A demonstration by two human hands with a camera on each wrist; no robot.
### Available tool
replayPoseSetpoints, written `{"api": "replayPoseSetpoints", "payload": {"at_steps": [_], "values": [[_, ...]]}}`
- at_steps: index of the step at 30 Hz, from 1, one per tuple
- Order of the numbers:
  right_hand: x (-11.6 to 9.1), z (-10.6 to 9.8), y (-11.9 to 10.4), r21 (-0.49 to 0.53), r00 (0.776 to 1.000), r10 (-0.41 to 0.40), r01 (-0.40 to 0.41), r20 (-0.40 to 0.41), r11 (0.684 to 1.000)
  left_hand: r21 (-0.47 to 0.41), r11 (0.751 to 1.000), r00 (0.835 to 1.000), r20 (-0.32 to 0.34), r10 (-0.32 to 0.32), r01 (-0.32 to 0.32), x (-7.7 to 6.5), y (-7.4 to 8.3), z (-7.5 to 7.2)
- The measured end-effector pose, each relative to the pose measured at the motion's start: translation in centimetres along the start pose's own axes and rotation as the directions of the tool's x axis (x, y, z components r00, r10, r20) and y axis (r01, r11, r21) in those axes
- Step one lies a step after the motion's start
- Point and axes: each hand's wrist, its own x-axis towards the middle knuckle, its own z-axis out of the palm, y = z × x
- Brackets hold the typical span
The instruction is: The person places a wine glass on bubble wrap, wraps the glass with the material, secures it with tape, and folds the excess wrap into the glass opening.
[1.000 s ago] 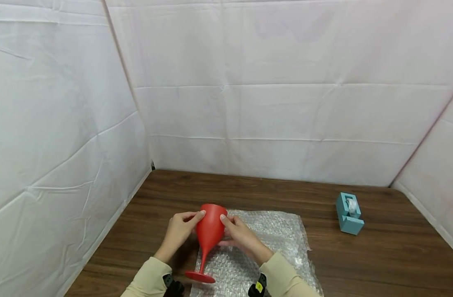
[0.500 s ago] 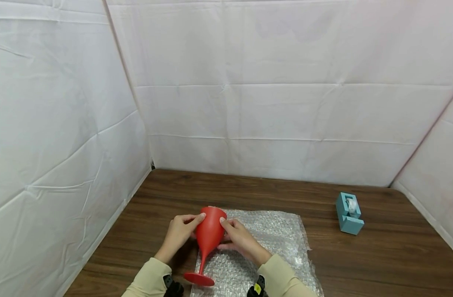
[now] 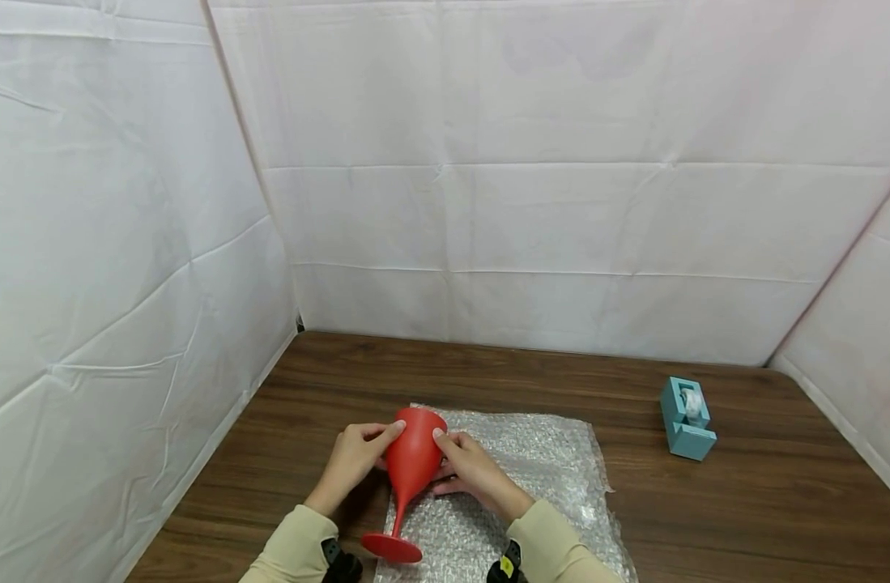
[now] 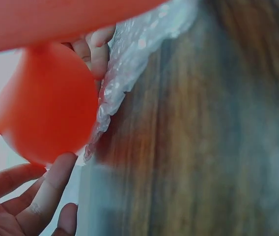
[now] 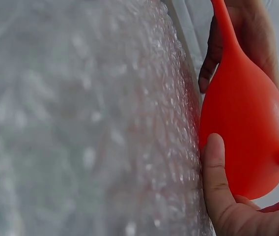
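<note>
A red goblet [image 3: 414, 457] lies tilted over the left part of a bubble wrap sheet [image 3: 539, 461], its mouth pointing away and its round foot toward me. My left hand [image 3: 350, 457] holds the bowl from the left, thumb near the rim. From the right, my right hand [image 3: 477, 474] grips the same bowl, thumb on top and fingers beneath. In the left wrist view the goblet [image 4: 51, 108] shows its foot close to the camera. The right wrist view has the goblet's bowl [image 5: 245, 123] between thumb and fingers, close over the bubble wrap [image 5: 105, 123].
A teal tape dispenser [image 3: 687, 419] with a roll of clear tape stands at the right on the dark wooden table [image 3: 765, 486]. White cloth walls [image 3: 532, 202] enclose the back and both sides.
The goblet has come slightly down toward me, along with both hands. Both hands keep their hold on the bowl, and the bubble wrap and tape dispenser stay put.
</note>
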Motion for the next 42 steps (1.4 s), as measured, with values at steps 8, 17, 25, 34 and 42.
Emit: {"api": "replayPoseSetpoints", "payload": {"at_steps": [8, 17, 25, 34, 42], "values": [[0.0, -0.3, -0.3, -0.057, 1.000, 0.015, -0.016, -0.013, 0.998, 0.067, 0.998, 0.999, 0.036, 0.006, -0.008, -0.1, 0.4, -0.6], [0.2, -0.8, -0.6, -0.042, 0.999, 0.029, -0.028, 0.022, 0.999, 0.057, 0.998, 0.995, 0.100, -0.023, 0.017, -0.2, 0.9, -1.2], [0.1, -0.9, -0.7, -0.041, 0.998, 0.039, -0.037, 0.044, 0.998, -0.002, 0.997, 0.985, 0.159, -0.074, 0.075, -0.4, 1.2, -1.5], [-0.2, -1.0, -0.9, -0.028, 0.998, 0.057, -0.056, 0.038, 0.998, -0.022, 0.997, 0.977, 0.201, -0.073, 0.079, -0.4, 1.4, -1.8], [-0.2, -1.3, -1.1, -0.021, 0.997, 0.062, -0.061, 0.046, 0.998, -0.029, 0.997, 0.970, 0.234, -0.063, 0.072, -0.4, 1.5, -1.9]]}}
